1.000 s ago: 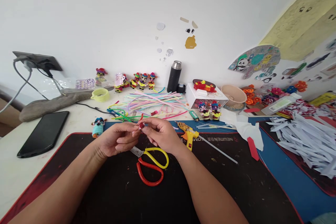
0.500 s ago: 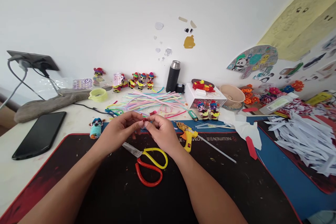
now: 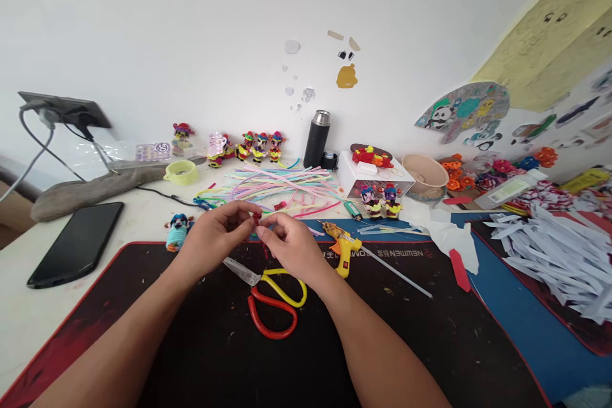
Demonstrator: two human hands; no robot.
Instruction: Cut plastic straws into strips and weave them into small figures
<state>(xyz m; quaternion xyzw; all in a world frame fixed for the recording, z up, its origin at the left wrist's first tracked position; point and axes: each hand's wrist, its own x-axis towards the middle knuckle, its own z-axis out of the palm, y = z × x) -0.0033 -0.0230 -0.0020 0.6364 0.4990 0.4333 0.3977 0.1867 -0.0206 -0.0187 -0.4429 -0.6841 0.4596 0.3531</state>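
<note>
Above the far edge of the black mat (image 3: 215,357), my left hand (image 3: 217,233) pinches a small dark red piece (image 3: 257,218). My right hand (image 3: 289,242) meets it from the other side, thumb and forefinger closed on the same red piece. A thin dark red strand hangs between the hands. Scissors (image 3: 272,303) with one yellow and one red handle lie on the mat just below the hands. A yellow glue gun (image 3: 345,250) rests right of my right hand. The small turquoise figure (image 3: 176,234) stands left of my left hand.
Pastel strips (image 3: 287,182) lie behind the hands, near a black thermos (image 3: 317,140). A phone (image 3: 76,245) is at the left. Small figures (image 3: 261,146) line the wall. A white box (image 3: 375,175), a bowl (image 3: 424,172) and white paper strips (image 3: 559,255) are on the right.
The hands have parted slightly at the fingertips, showing more of the red piece and its hanging strand. The whole view has shifted a little.
</note>
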